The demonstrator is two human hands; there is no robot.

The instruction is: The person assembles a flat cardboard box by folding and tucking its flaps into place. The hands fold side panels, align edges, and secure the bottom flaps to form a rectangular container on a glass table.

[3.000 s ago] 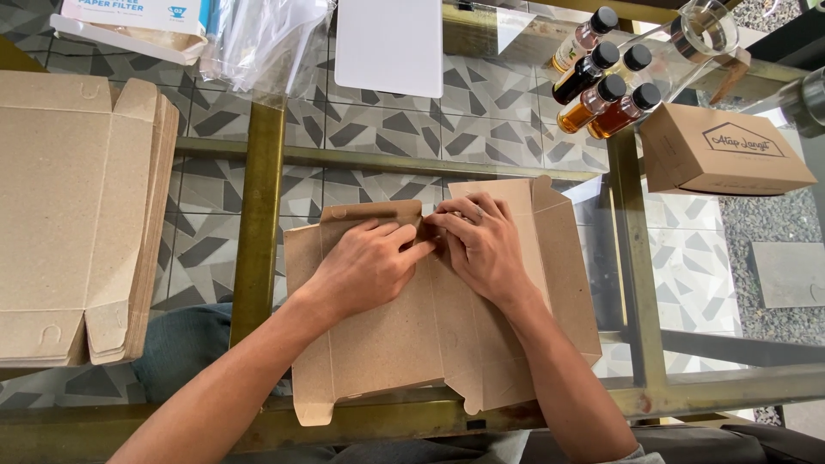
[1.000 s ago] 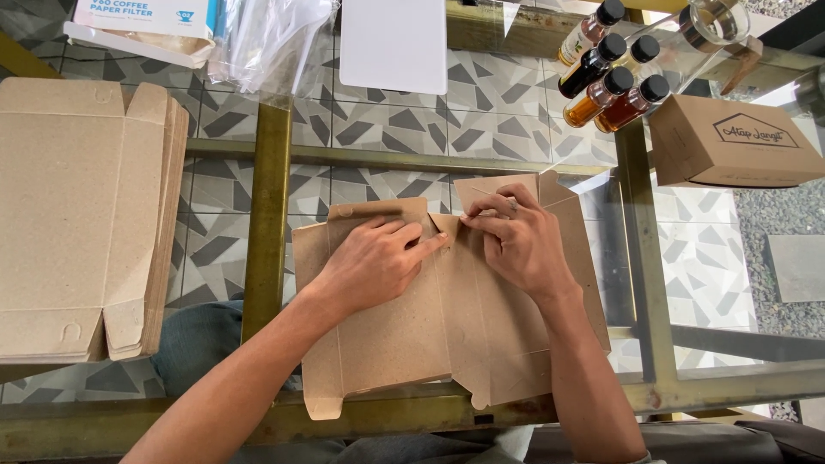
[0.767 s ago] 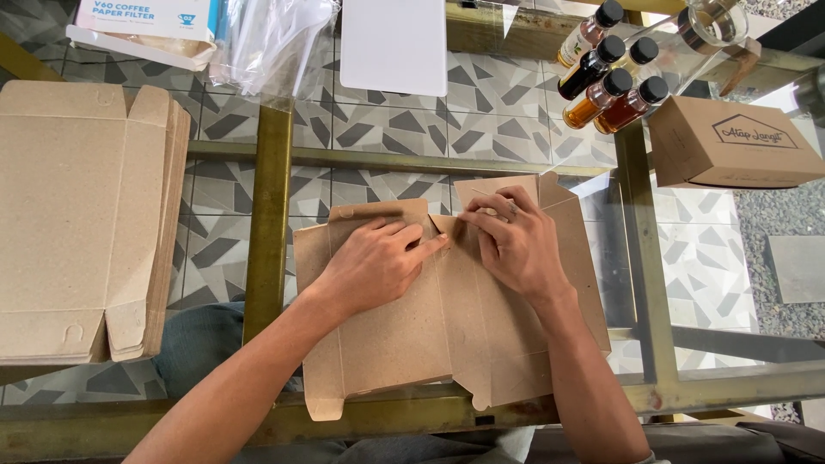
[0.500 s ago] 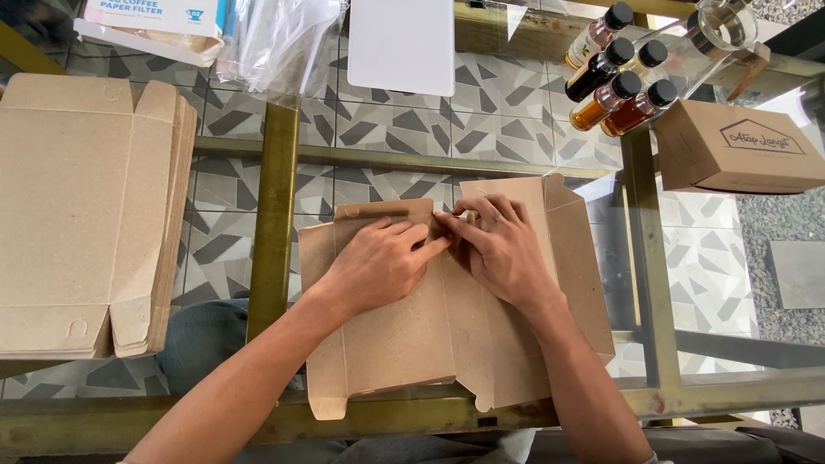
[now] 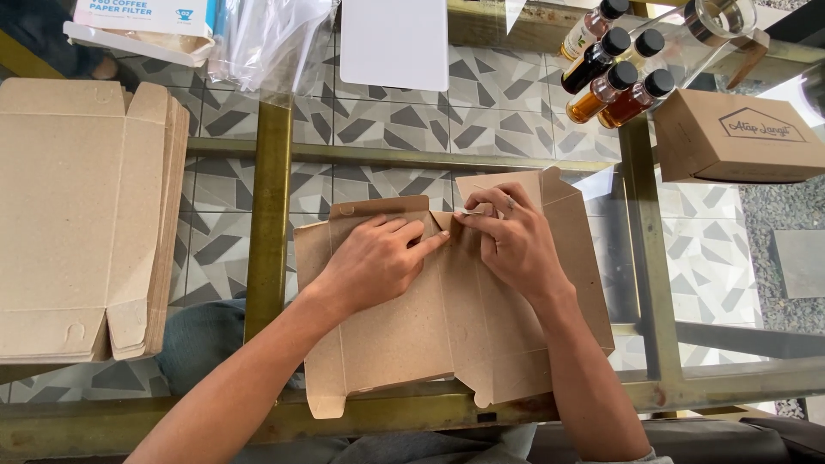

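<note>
A flat brown cardboard box blank is laid on the glass desk, at the near edge, close to the person's body. The left hand is spread flat and open on the left panel, with the index finger stretched along the fold line. The right hand is placed on the right panel, which is raised a little; its fingers are bent and the top flap edge is pinched between thumb and fingertips.

The step in hand appears to be the creasing of the blank along a scored line. It is done well, in my judgement, when the left panel is pressed firmly down so that the board is not shifted on the smooth glass, and when the right panel is lifted evenly along the whole score, not only at the far end. The fold is better followed with a fingertip, so that the crease is kept straight and the thin flap is not torn.

A stack of flat blanks is lying at the left. At the far right, four small bottles with dark caps are standing near a folded box. A white sheet and a clear plastic bag are seen at the far edge.
</note>
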